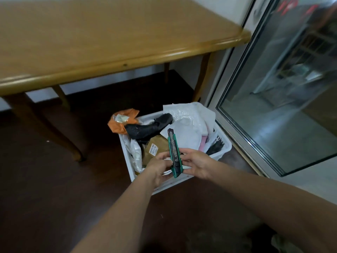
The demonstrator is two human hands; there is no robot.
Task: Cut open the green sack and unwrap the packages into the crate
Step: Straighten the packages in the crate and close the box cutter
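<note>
Both hands hold a green cutter over the crate's near rim, its far end pointing to 12 o'clock. The left hand has its grip pinching the cutter's left side, and the right hand has its grip pinching the right side. The white crate stands on the floor, with a glass door at its 3 o'clock. Packages are piled inside: an orange bag at 10 o'clock, a black one mid-crate, a labelled brown one at 7 o'clock and white mailers at 1 o'clock. A pale green scrap shows at the frame's 5 o'clock; I cannot tell whether it is the sack.
</note>
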